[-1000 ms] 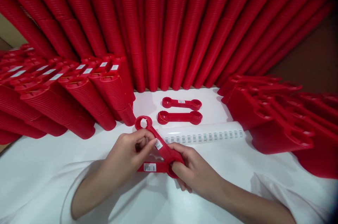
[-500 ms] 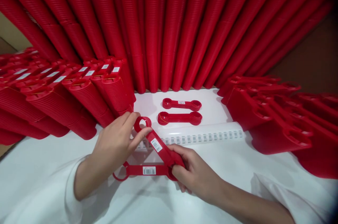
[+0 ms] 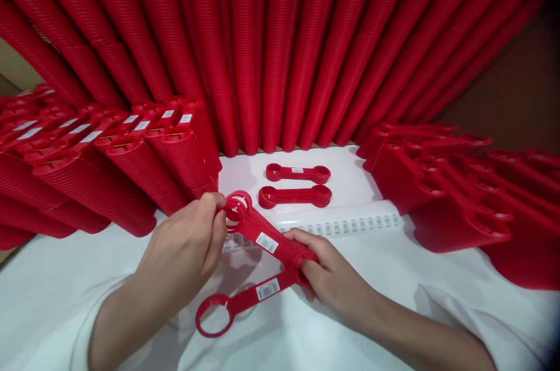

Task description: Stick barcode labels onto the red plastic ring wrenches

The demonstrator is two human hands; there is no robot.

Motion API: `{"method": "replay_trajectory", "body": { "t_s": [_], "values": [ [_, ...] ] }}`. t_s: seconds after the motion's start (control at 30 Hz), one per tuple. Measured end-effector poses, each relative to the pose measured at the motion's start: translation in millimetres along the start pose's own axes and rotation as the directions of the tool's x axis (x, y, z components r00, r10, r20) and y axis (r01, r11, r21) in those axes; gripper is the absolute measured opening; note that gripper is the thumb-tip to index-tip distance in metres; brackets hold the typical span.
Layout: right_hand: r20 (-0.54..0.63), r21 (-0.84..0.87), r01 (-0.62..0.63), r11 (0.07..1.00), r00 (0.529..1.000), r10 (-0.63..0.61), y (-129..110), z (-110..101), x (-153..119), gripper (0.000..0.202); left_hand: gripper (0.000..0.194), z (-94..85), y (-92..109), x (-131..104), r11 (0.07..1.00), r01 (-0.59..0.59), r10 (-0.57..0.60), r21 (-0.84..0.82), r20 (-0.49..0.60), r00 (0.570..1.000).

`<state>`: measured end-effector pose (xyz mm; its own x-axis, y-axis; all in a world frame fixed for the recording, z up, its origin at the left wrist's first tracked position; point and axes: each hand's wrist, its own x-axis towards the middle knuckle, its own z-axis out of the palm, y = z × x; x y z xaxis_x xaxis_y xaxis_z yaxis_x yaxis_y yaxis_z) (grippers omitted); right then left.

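Red double-ringed plastic bars (image 3: 261, 227), barcode-labelled, held over the white table (image 3: 350, 342). Left to right, we list: stacks of like bars (image 3: 118, 184), labels on top; the left hand (image 3: 184, 242), pinching the upper ring ends; a lower bar (image 3: 245, 300), fanned apart beneath; a barcode label sheet (image 3: 336, 220), lying behind; the right hand (image 3: 335, 272), closed around the bars' joined right ends; and red stacks (image 3: 437, 199) at far right.
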<state>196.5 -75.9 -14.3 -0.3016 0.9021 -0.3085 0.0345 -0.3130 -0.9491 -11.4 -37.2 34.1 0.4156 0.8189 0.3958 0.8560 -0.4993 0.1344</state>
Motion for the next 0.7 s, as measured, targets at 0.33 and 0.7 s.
{"method": "replay_trajectory", "body": {
  "t_s": [0.33, 0.7],
  "values": [
    [-0.070, 0.059, -0.057, 0.997, 0.996, 0.061, -16, -7, 1, 0.026, 0.017, -10.9, 19, -10, 0.982, -0.154, 0.172, -0.109, 0.184, 0.968],
    [-0.096, 0.076, 0.020, 0.997, 0.995, -0.012, -30, -25, -7, 0.025, 0.027, -2.9, 37, -13, 0.892, 0.130, 0.125, -0.434, 0.511, 0.851]
  ]
}}
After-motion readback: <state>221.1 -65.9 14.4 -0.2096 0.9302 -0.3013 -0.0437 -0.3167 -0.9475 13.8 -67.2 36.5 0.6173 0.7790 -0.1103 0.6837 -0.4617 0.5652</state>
